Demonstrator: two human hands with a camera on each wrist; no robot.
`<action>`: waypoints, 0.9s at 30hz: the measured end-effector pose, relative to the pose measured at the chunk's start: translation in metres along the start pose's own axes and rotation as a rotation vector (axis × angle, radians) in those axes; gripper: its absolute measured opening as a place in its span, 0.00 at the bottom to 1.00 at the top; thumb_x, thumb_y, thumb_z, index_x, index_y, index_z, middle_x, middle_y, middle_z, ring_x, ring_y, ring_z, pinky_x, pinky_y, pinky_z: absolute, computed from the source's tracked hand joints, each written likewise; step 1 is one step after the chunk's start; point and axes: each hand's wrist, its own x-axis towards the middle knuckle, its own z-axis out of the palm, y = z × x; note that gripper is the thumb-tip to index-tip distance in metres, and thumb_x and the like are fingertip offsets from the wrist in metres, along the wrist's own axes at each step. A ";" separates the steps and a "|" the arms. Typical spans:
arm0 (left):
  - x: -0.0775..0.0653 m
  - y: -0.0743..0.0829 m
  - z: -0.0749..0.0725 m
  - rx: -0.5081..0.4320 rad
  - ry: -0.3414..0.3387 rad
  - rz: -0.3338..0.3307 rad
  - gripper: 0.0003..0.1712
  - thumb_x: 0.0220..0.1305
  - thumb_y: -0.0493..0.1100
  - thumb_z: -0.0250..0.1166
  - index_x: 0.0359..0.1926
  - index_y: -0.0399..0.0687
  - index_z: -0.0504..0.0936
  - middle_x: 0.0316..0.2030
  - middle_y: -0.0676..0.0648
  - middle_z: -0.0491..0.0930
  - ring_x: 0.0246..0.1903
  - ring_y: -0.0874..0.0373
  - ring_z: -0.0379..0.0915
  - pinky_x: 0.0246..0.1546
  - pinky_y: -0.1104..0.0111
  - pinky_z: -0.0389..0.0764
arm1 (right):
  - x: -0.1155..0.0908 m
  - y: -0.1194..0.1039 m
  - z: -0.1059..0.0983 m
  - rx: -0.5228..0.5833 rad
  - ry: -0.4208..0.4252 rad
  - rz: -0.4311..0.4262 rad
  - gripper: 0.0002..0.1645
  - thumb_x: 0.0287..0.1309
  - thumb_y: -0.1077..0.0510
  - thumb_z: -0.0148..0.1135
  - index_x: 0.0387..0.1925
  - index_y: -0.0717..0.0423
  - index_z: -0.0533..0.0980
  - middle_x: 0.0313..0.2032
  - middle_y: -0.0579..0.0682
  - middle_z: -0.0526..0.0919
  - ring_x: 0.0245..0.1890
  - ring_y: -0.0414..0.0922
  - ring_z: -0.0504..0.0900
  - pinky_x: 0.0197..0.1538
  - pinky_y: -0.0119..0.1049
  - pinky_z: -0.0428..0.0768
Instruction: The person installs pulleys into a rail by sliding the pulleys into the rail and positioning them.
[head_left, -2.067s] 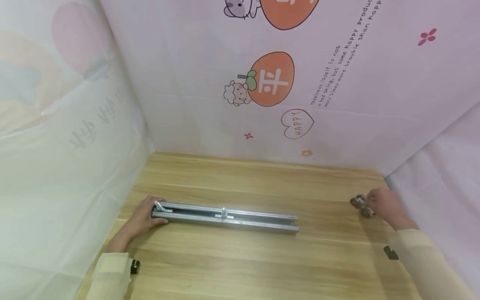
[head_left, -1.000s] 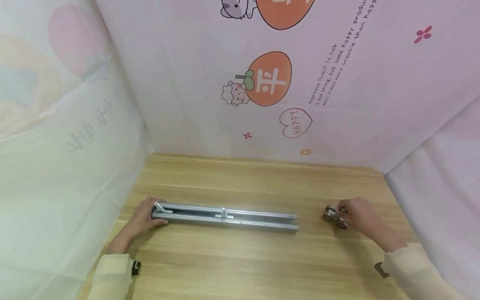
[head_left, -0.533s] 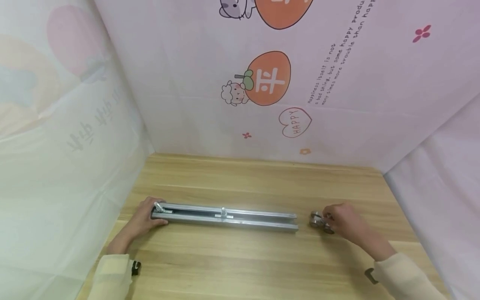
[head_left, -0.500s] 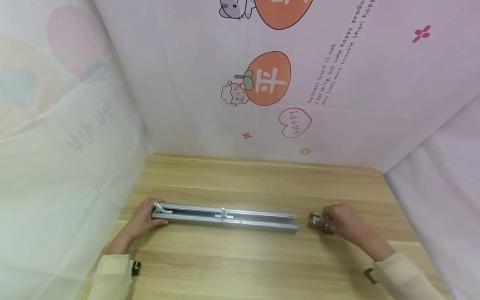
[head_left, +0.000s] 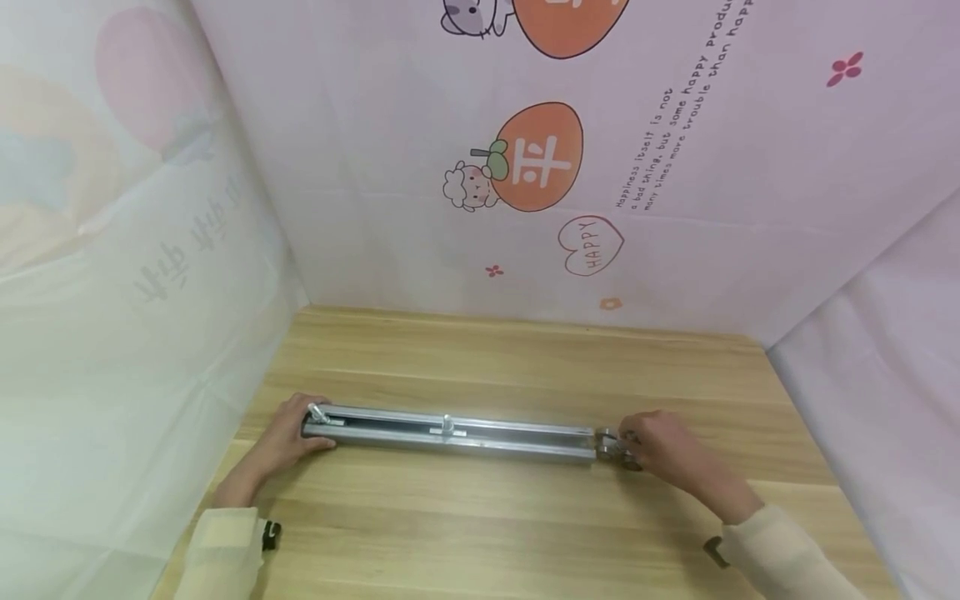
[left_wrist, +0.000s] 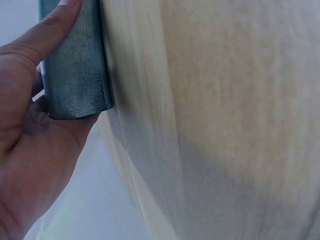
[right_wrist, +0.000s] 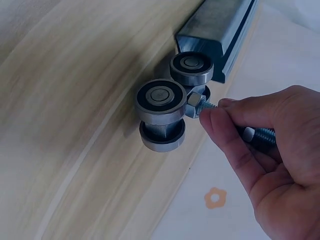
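A metal channel track (head_left: 517,452) with a slot along its top lies lengthwise on the wooden table. My left hand (head_left: 281,442) grips its left end, the thumb along the near side; the left wrist view shows the track's end (left_wrist: 77,75) against the palm. At the opposite end, my right hand (head_left: 667,454) pinches the threaded bolt of a roller trolley (right_wrist: 160,102). Its ball-bearing wheels are at the track's open mouth, the front ones right against it. Whether they are inside, I cannot tell. A second bolt-like threaded piece (right_wrist: 260,136) shows under the right fingers.
Two upright bolts stand in the slot, one bolt (head_left: 320,414) at the left end and another bolt (head_left: 448,425) near the middle. White printed sheets (head_left: 420,250) wall off the back and both sides of the wooden table (head_left: 450,533).
My right hand has carried the roller trolley leftward from the table's right side to the track's open end. The left hand and the track have stayed in place.
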 end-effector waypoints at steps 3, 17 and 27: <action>0.000 -0.002 0.000 0.003 -0.002 0.002 0.37 0.48 0.40 0.85 0.58 0.34 0.80 0.51 0.35 0.80 0.52 0.39 0.73 0.56 0.48 0.72 | 0.003 -0.002 0.003 -0.002 -0.009 0.004 0.10 0.51 0.74 0.73 0.33 0.58 0.86 0.32 0.49 0.90 0.29 0.37 0.85 0.33 0.31 0.85; 0.000 0.001 -0.002 0.013 0.003 0.000 0.37 0.48 0.41 0.86 0.58 0.34 0.80 0.52 0.35 0.80 0.52 0.39 0.74 0.56 0.47 0.73 | 0.003 -0.009 0.009 0.020 0.002 -0.008 0.10 0.53 0.73 0.73 0.34 0.58 0.86 0.32 0.48 0.89 0.29 0.35 0.83 0.33 0.30 0.84; 0.000 -0.001 -0.002 0.002 -0.008 -0.002 0.37 0.48 0.40 0.85 0.58 0.34 0.80 0.52 0.34 0.80 0.52 0.38 0.74 0.56 0.47 0.72 | 0.004 -0.015 0.009 0.023 0.005 -0.031 0.08 0.55 0.72 0.72 0.33 0.58 0.85 0.31 0.47 0.88 0.29 0.33 0.80 0.31 0.30 0.82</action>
